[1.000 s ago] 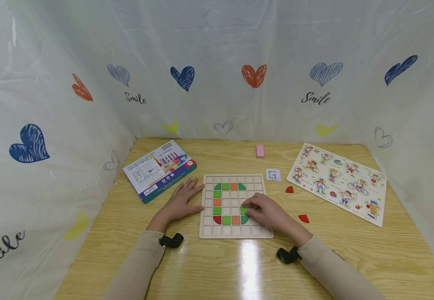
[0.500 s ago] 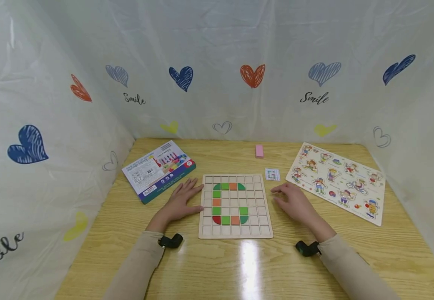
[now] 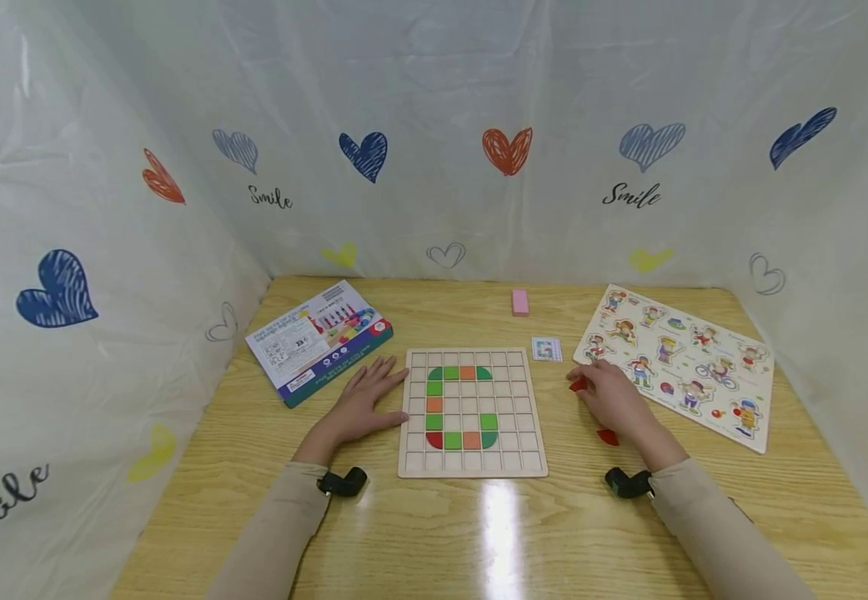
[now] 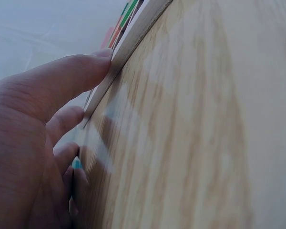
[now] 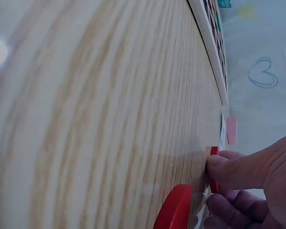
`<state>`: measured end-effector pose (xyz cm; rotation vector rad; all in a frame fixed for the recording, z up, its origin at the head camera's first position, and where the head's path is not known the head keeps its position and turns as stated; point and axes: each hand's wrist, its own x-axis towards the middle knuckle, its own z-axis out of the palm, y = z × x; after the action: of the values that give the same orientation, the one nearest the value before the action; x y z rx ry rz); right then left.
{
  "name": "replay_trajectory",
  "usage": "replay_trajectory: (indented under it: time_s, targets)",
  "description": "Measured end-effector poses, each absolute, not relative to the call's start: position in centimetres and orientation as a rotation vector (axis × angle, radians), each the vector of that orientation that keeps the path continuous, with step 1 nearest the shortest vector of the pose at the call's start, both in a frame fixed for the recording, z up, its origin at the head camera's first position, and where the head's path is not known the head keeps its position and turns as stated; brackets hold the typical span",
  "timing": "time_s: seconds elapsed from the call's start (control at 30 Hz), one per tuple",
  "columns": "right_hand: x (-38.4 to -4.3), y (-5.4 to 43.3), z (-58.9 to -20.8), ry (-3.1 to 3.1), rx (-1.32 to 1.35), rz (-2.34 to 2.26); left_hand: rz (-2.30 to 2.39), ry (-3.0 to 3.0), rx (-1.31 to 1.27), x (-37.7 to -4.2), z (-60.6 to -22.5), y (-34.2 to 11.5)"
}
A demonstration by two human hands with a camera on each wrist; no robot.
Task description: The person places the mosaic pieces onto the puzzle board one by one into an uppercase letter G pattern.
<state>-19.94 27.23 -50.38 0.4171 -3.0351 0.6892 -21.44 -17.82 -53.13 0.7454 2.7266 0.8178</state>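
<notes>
A square wooden grid board (image 3: 460, 406) lies on the table, with green, orange and red pieces set in a C-like outline. My left hand (image 3: 354, 408) is spread flat at its left side; in the left wrist view the thumb (image 4: 86, 69) touches the board's edge. To the right of the board, my right hand (image 3: 617, 404) pinches a red quarter-circle piece (image 3: 578, 384) between thumb and fingers. The right wrist view shows that red piece upright in the pinch, low at the table. A second red quarter-circle piece (image 5: 175, 210) lies nearer, beneath the right hand's palm side.
A small pattern card (image 3: 547, 349) lies by the board's upper right corner, with a pink block (image 3: 519, 302) behind it. On the right is a picture puzzle board (image 3: 677, 367), close to the right hand. A flat game box (image 3: 318, 342) sits at the left.
My right hand left the green pieces on the board, moved right across the table, and took hold of the upper red quarter-circle piece. My left hand has stayed put.
</notes>
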Motion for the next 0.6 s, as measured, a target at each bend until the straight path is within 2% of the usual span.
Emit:
replay_trajectory:
  time_s: [0.6]
  targets:
    - [-19.49,27.62,-49.91,-3.074,0.389,0.883,0.812,2.716,0.729,-21.42,-53.0,-17.79]
